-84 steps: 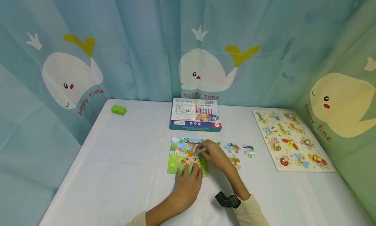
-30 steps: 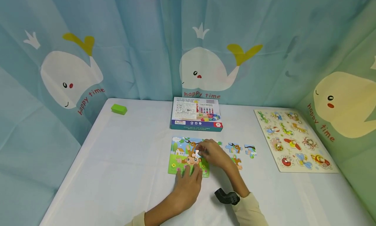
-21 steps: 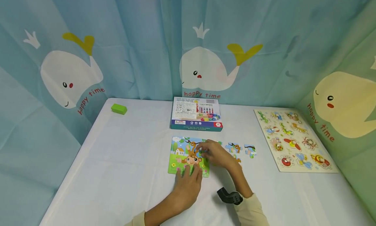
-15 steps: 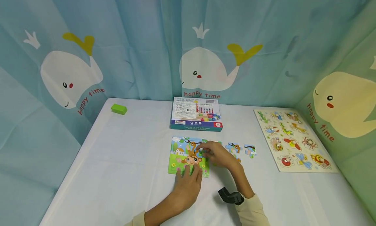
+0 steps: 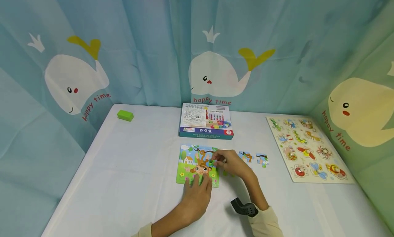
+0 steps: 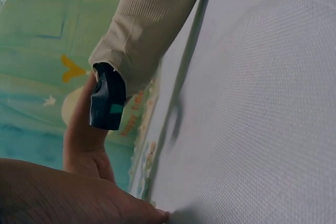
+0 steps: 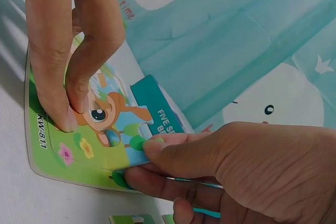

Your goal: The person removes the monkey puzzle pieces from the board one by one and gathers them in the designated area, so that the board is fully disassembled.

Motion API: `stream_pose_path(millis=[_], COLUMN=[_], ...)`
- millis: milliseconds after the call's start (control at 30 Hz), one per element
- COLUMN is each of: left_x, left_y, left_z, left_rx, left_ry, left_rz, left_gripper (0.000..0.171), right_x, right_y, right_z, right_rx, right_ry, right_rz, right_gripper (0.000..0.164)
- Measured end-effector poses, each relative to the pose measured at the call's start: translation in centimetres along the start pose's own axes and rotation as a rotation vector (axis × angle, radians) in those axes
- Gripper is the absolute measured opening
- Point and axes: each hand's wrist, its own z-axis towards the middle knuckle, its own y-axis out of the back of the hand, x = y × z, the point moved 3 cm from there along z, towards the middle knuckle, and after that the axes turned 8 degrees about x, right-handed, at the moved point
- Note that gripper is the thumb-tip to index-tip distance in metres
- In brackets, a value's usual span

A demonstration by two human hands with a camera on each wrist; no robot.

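The monkey jigsaw puzzle (image 5: 184, 177) lies on the white table in the head view, partly filled. My left hand (image 5: 194, 200) rests its straight fingertips on the puzzle's near edge, over the monkey. At the puzzle's right side, my right hand (image 5: 232, 162) pinches a blue and green puzzle piece (image 7: 137, 150) between thumb and fingers. That piece is over the board beside the monkey's face, but I cannot tell whether it is seated. Loose puzzle pieces (image 5: 262, 159) lie to the right, some partly hidden beneath the right hand. The left wrist view shows mostly the left hand's edge (image 6: 79, 198).
A bead toy box (image 5: 206, 122) stands behind the puzzle. A pale insect peg board (image 5: 307, 149) lies at the right, and a green block (image 5: 125, 115) sits far left. A black device (image 5: 244, 208) is strapped to the right wrist. Whale-print curtains (image 5: 147, 59) enclose the table.
My right hand has shifted slightly right and toward me, covering more of the loose pieces. A blue and green piece now shows at its fingertips. The left hand has stayed on the puzzle.
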Motion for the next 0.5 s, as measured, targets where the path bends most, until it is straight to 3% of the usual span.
stream_pose_path(millis=[267,500], left_x=[-0.2,-0.2], left_y=[0.0,-0.1], left_z=[0.0,0.1], left_rx=[-0.002,-0.011], left_ry=[0.000,-0.002], left_rz=[0.006,0.017], left_gripper=[0.061,0.064], right_x=[-0.1,0.0], right_y=[-0.6,-1.1], right_z=[0.3,0.7], right_rx=[-0.010,-0.025], right_ry=[0.017,-0.023], right_rz=[0.016,-0.009], right_gripper=[0.005,0.005])
